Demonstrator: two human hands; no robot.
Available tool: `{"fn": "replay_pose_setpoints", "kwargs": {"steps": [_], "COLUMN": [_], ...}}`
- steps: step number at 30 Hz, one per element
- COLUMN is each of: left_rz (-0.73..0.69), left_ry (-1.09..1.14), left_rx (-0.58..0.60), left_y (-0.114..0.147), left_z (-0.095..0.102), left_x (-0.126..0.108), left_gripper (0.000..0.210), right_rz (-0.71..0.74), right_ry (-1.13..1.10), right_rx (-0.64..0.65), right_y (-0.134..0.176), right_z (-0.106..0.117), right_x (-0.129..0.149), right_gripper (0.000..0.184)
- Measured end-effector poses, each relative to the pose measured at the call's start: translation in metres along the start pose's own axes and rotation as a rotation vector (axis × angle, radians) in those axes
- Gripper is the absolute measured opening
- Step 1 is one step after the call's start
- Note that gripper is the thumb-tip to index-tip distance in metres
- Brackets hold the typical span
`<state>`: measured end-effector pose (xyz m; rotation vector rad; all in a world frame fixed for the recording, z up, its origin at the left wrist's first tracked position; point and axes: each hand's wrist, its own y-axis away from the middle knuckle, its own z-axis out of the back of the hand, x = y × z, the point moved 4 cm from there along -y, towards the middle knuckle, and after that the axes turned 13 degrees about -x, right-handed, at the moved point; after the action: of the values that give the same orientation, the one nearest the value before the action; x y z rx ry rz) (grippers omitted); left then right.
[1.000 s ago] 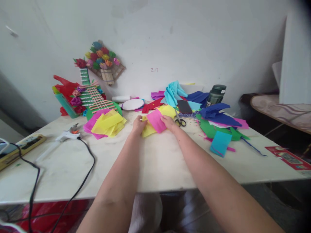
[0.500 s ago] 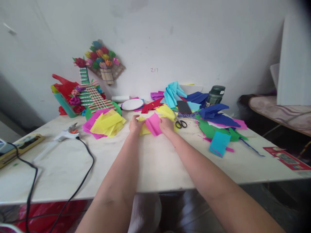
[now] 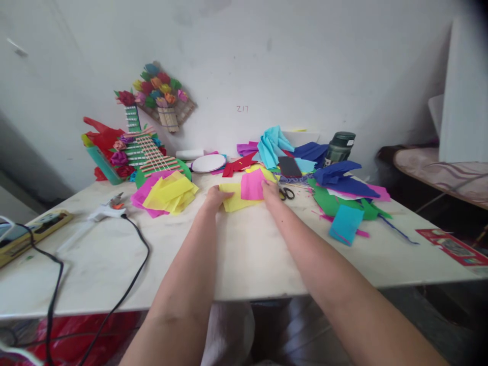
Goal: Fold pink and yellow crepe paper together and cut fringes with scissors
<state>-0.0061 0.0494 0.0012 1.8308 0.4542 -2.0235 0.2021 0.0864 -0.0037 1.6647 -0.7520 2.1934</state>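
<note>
A pink crepe paper piece [image 3: 251, 184] lies over the right part of a yellow crepe paper sheet [image 3: 233, 199] in front of me. My left hand [image 3: 217, 197] is closed at the yellow sheet's left edge, thumb on top. At the pink piece's right edge, my right hand [image 3: 270, 192] is closed on it; some fingers are hidden. Black-handled scissors [image 3: 286, 193] lie just right of that hand, their blades partly covered. More yellow paper [image 3: 263, 170] shows behind the pink piece.
Stacked yellow sheets [image 3: 171, 193] lie left. A glue gun [image 3: 109, 209] trails a black cord near a power strip [image 3: 38, 231]. A paper-flower guitar [image 3: 152, 152] leans behind. Rightward are a phone [image 3: 288, 166], a bottle [image 3: 339, 147] and blue paper [image 3: 339, 175].
The pink piece has shifted right and now lies straighter. More of the yellow sheet's left part shows, with my left thumb over its edge. Both hands have moved slightly to the right.
</note>
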Motion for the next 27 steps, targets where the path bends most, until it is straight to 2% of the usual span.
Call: {"fn": "replay_pose_setpoints", "kwargs": {"steps": [2, 7, 10, 11, 14, 17, 19, 22, 24, 27], "left_rz": [0.037, -0.038, -0.066, -0.063, -0.016, 0.045, 0.079, 0.133, 0.158, 0.125], "left_ry": [-0.004, -0.059, -0.008, 0.031, 0.141, 0.255, 0.306, 0.319, 0.289, 0.207], "left_rx": [0.031, -0.104, -0.093, -0.071, -0.013, -0.029, -0.008, 0.053, 0.028, -0.062], "left_y": [-0.001, -0.006, -0.002, 0.000, 0.005, 0.005, 0.004, 0.003, 0.003, 0.004], "left_z": [0.000, 0.004, -0.001, -0.003, -0.008, -0.006, -0.005, -0.005, -0.003, -0.001], "left_x": [0.002, 0.004, 0.002, 0.001, -0.001, -0.002, -0.002, -0.002, -0.002, -0.002], "left_gripper": [0.035, 0.026, 0.023, 0.025, 0.048, 0.061, 0.055, 0.028, 0.018, 0.014], "right_rz": [0.004, 0.011, 0.001, -0.001, -0.009, -0.036, -0.052, -0.059, -0.056, -0.056], "right_ry": [0.008, -0.005, -0.034, -0.039, -0.042, -0.051, -0.059, -0.065, -0.060, -0.059], "right_rx": [-0.026, -0.120, -0.163, -0.173, -0.183, -0.176, -0.175, -0.179, -0.181, -0.187], "right_y": [-0.001, -0.006, -0.009, -0.010, -0.011, -0.012, -0.013, -0.013, -0.012, -0.010], "right_z": [0.000, 0.001, 0.001, 0.001, 0.000, -0.002, -0.003, -0.001, 0.000, 0.003], "right_x": [-0.003, -0.014, -0.019, -0.020, -0.023, -0.024, -0.025, -0.024, -0.023, -0.021], "right_gripper": [0.028, 0.032, 0.034, 0.034, 0.033, 0.032, 0.032, 0.032, 0.033, 0.034]}}
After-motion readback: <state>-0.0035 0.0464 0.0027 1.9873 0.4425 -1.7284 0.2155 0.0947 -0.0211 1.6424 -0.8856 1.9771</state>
